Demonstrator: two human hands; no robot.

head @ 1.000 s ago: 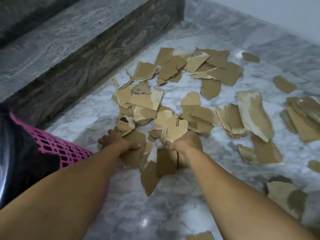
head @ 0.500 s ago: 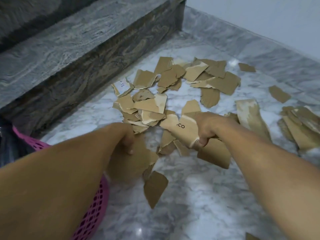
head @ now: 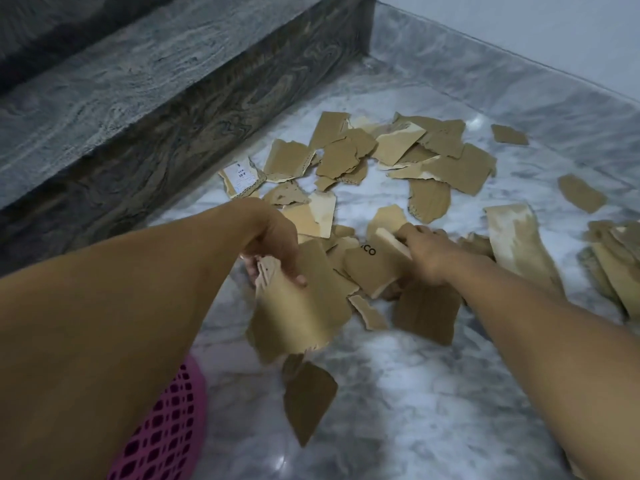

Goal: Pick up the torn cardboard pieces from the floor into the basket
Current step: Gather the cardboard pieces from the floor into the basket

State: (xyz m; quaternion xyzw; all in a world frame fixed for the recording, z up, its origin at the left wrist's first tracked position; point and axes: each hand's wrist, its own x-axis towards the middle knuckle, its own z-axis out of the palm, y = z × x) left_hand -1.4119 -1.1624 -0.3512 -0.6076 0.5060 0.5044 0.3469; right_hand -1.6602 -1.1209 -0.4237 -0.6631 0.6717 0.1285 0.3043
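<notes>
Cardboard pieces (head: 398,157) litter the floor; both hands, left (head: 273,244) and right (head: 427,254), clutch some beside the pink basket (head: 166,431), contents unseen.

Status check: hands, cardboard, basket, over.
Left hand grips a large cardboard piece; right hand grips a printed piece. Many pieces still on floor. Pink basket lower left, path unobstructed.

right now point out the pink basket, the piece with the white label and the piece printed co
pink basket (head: 166,441), head view, its lattice wall
white-label piece (head: 240,176), head view, the label
CO piece (head: 370,263), head view, below the letters
</notes>
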